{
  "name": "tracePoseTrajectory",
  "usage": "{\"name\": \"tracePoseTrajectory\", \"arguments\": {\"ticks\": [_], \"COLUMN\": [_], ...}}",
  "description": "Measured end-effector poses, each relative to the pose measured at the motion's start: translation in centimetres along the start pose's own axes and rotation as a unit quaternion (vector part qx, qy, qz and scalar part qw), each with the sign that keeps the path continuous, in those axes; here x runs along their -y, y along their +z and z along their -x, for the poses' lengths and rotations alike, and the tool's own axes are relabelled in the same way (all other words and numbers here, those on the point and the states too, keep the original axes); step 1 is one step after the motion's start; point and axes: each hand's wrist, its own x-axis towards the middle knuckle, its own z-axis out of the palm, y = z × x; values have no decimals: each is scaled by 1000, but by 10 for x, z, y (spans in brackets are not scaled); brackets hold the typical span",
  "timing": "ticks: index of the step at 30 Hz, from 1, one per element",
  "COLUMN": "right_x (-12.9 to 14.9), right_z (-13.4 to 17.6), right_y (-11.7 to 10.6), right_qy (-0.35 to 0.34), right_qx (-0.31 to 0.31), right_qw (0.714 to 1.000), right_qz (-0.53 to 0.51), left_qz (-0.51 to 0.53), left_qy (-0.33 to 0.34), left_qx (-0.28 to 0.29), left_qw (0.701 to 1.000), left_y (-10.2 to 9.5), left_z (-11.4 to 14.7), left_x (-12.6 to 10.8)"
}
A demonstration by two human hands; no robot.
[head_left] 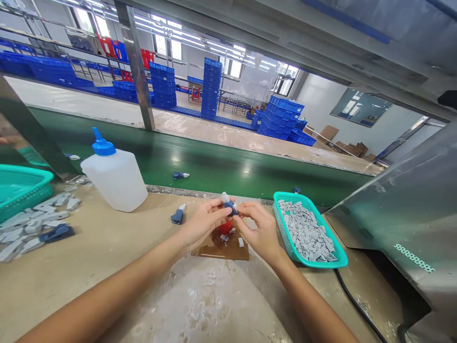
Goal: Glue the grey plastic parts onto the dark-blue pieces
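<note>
Between my two hands is a small dark blue plastic part with a light grey tip. My left hand pinches it from the left, and the fingers of my right hand close on its right end. Just below them a red piece stands on a wet brown board, partly hidden by my fingers. A few small grey pieces lie on that board. Left of my left hand, a similar blue and grey part rests on the table.
A green basket of small grey pieces stands at right. At left are a white bottle with a blue nozzle, a pile of grey parts and another green basket. Behind runs a green conveyor belt carrying a blue part.
</note>
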Motion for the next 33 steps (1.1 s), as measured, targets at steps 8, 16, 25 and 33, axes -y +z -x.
{"name": "tracePoseTrajectory", "arguments": {"ticks": [8, 16, 25, 33], "right_x": [-4, -52, -107, -108], "right_z": [1, -11, 2, 1], "right_y": [6, -47, -96, -87], "right_qy": [-70, 78, 242, 276], "right_qx": [-23, -36, 196, 215], "right_qw": [996, 981, 908, 878], "right_qz": [51, 175, 281, 326], "left_qz": [4, -374, -588, -677], "left_qy": [9, 79, 59, -26], "left_qx": [-50, -197, -248, -396], "left_qw": [999, 903, 768, 620], "left_y": [18, -27, -74, -122], "left_z": [-11, -100, -128, -115], "left_x": [8, -14, -23, -43]}}
